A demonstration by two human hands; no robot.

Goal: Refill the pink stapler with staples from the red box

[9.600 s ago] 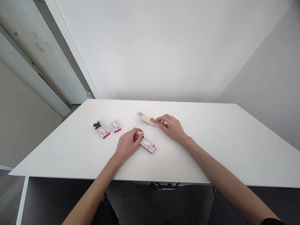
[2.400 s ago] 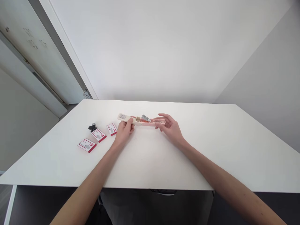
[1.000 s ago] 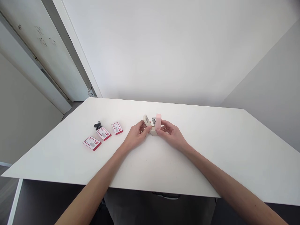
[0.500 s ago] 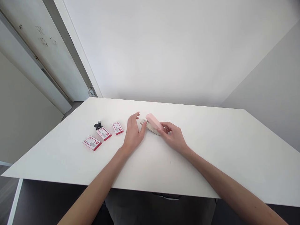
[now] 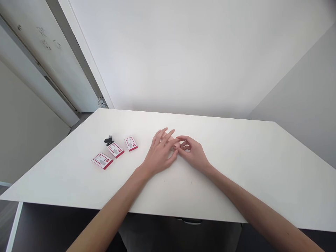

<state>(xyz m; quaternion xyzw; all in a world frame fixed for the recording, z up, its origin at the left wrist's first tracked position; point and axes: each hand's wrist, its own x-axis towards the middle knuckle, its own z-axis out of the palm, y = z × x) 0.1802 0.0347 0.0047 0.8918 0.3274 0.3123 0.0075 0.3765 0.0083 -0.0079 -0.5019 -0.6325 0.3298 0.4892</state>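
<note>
A stapler with a pink top (image 5: pixel 177 144) and a beige base lies on the table, mostly hidden beneath my left hand (image 5: pixel 162 149). That hand rests across it from the near side, its fingers spread over the top and its thumb bent along the near edge. My right hand (image 5: pixel 192 151) pinches the stapler's rear end between thumb and forefinger, the other fingers curled. The lid's position cannot be made out under the fingers.
Three white-and-red small boxes, a right one (image 5: pixel 130 143), a middle one (image 5: pixel 115 149) and a near one (image 5: pixel 102 160), lie to the left. Beside the middle box is a black clip-like object (image 5: pixel 108 140). The white table (image 5: pixel 236 168) meets a wall (image 5: pixel 183 56) behind.
My left hand has moved right, from beside the stapler's front onto its top. Earlier the pink top stood raised from the base. My right hand keeps its place at the rear.
</note>
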